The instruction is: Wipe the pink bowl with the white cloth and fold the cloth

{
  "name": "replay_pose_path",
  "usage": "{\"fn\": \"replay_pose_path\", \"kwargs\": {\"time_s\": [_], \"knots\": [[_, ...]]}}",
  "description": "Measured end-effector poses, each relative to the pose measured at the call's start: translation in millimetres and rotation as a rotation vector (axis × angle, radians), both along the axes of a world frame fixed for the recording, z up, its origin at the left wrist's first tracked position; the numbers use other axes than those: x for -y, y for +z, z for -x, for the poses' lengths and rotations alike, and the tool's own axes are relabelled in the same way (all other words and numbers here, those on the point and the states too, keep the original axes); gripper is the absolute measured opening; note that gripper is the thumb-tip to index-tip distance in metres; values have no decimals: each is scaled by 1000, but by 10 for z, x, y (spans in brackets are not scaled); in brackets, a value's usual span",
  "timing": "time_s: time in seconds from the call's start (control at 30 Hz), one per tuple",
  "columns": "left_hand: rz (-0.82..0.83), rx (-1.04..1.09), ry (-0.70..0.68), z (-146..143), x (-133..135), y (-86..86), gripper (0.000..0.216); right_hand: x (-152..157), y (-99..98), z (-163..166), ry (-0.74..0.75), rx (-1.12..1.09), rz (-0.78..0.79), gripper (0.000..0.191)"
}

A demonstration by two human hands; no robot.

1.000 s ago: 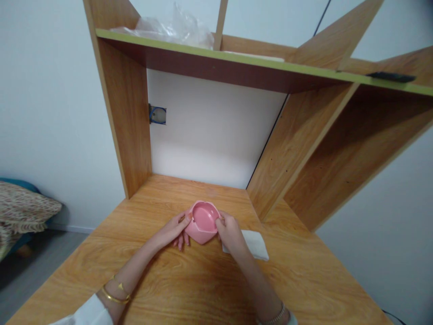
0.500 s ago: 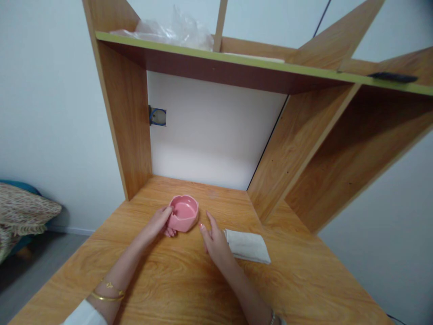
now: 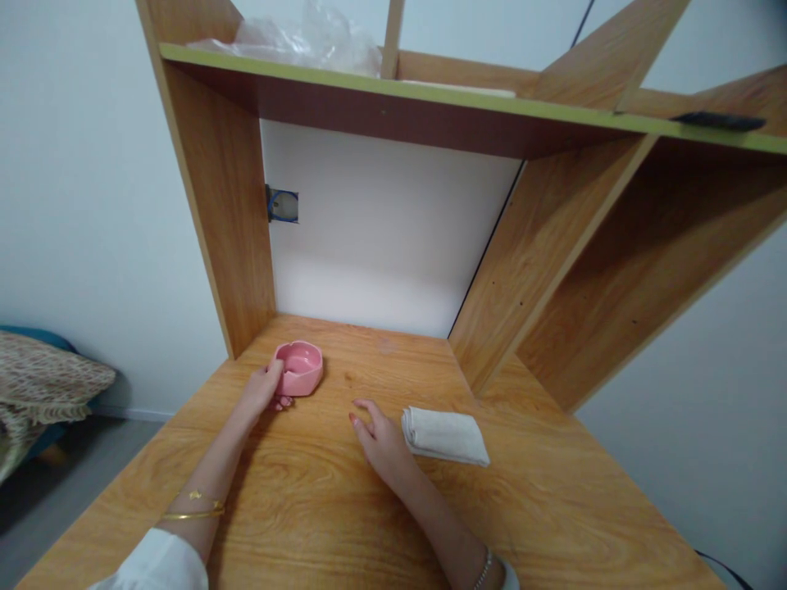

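A small pink dish (image 3: 299, 368) with a notched rim sits on the wooden desk (image 3: 320, 508), toward the back left. My left hand (image 3: 266, 388) grips its left side, thumb on the rim and fingers underneath. My right hand (image 3: 381, 438) lies on the desk with fingers spread and holds nothing. Just right of it, almost touching, is a folded white cloth (image 3: 446, 435).
A wooden hutch rises at the back, with a left side panel (image 3: 225, 205) and slanted dividers (image 3: 541, 238) on the right. On its shelf lie crumpled clear plastic (image 3: 307, 41) and a dark flat object (image 3: 719, 121). A patterned blanket (image 3: 43, 385) lies far left.
My right hand has let go of the pink dish and come down flat on the desk. My left hand has carried the dish left and toward the back.
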State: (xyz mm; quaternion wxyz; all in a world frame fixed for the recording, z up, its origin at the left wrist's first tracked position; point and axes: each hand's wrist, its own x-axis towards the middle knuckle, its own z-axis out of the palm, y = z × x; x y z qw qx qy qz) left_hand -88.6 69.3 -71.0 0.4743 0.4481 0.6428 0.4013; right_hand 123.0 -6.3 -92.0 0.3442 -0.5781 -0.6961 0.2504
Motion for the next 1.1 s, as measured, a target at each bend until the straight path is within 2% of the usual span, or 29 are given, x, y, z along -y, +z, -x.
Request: {"fn": "replay_pose_path", "kwargs": {"time_s": [0.23, 0.4, 0.47, 0.8, 1.1], "knots": [[-27, -87, 8, 24, 3, 5, 44, -8, -48, -1, 39, -25, 40, 33], [-107, -377, -7, 52, 36, 66, 47, -9, -50, -4, 36, -54, 54, 33], [-103, -431, -12, 61, 39, 76, 45, -11, -57, -4, 35, -57, 55, 32], [-108, -582, -28, 86, 27, 81, 43, -9, -35, 0, 37, -9, 58, 34], [-147, -609, -10, 47, 62, 75, 51, 9, -46, 4, 70, 22, 60, 35]]}}
